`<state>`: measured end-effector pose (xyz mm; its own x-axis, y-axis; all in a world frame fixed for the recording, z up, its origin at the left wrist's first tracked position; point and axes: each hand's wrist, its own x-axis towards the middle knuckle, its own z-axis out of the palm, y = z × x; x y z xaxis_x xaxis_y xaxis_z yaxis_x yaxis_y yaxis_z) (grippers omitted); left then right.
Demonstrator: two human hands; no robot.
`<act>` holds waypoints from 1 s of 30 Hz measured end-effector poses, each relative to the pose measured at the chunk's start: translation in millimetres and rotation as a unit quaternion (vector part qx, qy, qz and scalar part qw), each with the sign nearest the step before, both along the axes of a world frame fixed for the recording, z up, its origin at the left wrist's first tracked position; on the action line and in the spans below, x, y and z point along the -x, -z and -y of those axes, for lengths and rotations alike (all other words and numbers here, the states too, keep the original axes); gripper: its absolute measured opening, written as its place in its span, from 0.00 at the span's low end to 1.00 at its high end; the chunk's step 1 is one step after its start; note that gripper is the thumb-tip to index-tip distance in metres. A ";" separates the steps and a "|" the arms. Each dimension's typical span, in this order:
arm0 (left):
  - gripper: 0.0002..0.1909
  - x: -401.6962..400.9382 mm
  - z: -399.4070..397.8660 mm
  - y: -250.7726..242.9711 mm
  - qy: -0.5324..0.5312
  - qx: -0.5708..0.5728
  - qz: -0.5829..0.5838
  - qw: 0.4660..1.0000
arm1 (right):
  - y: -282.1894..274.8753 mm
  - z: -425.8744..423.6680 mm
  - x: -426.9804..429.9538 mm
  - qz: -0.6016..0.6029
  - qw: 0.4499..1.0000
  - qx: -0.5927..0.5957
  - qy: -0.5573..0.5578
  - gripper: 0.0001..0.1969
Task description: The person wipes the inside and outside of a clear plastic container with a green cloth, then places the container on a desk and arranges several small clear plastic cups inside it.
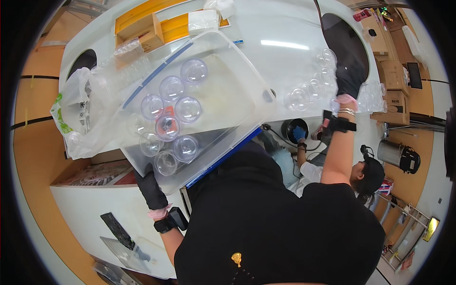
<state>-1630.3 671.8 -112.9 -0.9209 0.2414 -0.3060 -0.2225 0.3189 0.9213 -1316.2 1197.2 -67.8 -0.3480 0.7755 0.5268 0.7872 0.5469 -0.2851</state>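
Observation:
A large translucent plastic bin [228, 46] sits tilted at the table's edge in front of my body. Inside it lie several round clear plastic cups [187, 109]. My left hand [151, 187], in a black glove, grips the bin's near left corner. My right hand [351, 80], also black-gloved, reaches to the far right of the table. It is among more clear cups [300, 99], which stand in rows there. Its fingers blend into a dark oval opening [342, 35] in the tabletop, so what they hold is hidden.
A white plastic bag [85, 114] and stacked clear plastic cups [124, 71] lie left of the bin. Behind are an open cardboard box [140, 32] and a yellow tray [174, 26]. Another person [313, 174] crouches beside a black bucket [290, 126] at right. Cardboard boxes [392, 103] stand beyond.

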 end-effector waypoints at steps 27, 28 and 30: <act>0.16 12.8 13.6 38.8 -0.016 0.034 -0.011 0.999 | -27.4 217.8 184.2 0.222 0.709 0.232 -0.628 0.47; 0.16 12.4 11.0 39.8 -0.015 0.019 -0.051 0.998 | -17.0 219.9 197.6 0.287 0.646 0.214 -0.674 0.44; 0.16 9.8 9.0 40.8 -0.016 0.000 -0.101 0.995 | 1.4 222.5 217.9 0.344 0.559 0.130 -0.743 0.48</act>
<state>-1640.1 662.8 -153.7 -0.9708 0.2112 -0.1135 -0.0423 0.3154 0.9480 -1534.1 974.7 -69.2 -0.7601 -0.6209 -0.1916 -0.5096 0.7526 -0.4169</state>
